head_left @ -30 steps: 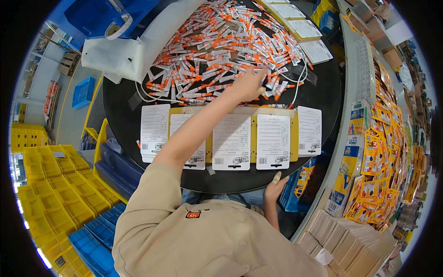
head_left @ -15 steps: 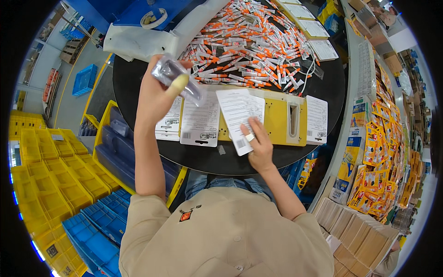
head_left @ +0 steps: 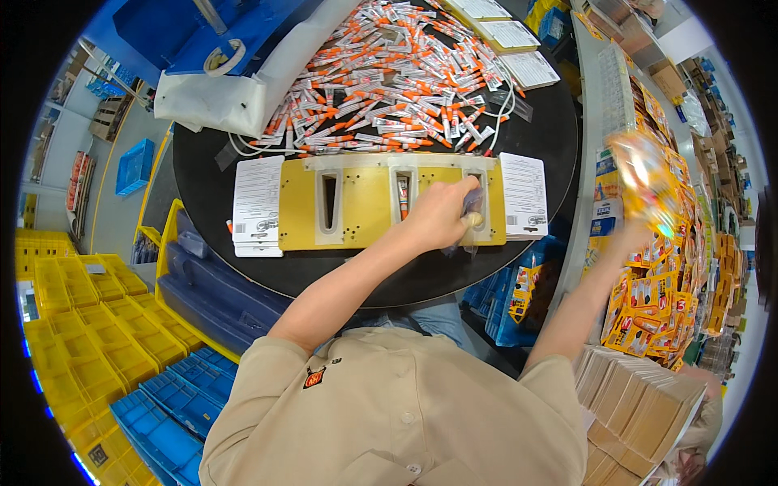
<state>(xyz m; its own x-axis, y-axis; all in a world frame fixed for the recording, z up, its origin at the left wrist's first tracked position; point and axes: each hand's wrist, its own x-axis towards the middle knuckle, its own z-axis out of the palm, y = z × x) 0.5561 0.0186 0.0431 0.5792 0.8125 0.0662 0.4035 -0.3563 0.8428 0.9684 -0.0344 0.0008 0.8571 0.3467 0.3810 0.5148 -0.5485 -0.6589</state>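
Observation:
My left hand [head_left: 444, 217] is closed on clear plastic blister shells [head_left: 470, 233] at the right-hand slot of a yellow fixture plate [head_left: 365, 202]. A yellowish cover shows on one fingertip. In the plate's middle slot stands a small glue tube [head_left: 403, 198]; the left slot [head_left: 329, 202] looks dark inside. Stacks of white printed cards [head_left: 258, 202] and white cards [head_left: 525, 194] flank the plate. My right hand [head_left: 636, 235], smeared by motion, is stretched far right with a shiny yellow-orange blister pack [head_left: 644, 174] at its fingers, above a heap of similar packs [head_left: 644, 312].
Many orange-capped tubes [head_left: 397, 81] cover the back of the round black table [head_left: 207, 219]. A white cable [head_left: 506, 109] lies beside them. Yellow crates [head_left: 97, 316] and blue crates [head_left: 174, 401] stand at left. Bundled cardboard pieces [head_left: 632, 405] sit at lower right.
My left hand has moved right and down to the plate with the clear shells. My right hand has swung right, away from the plate; the white cards over the slots are gone from there.

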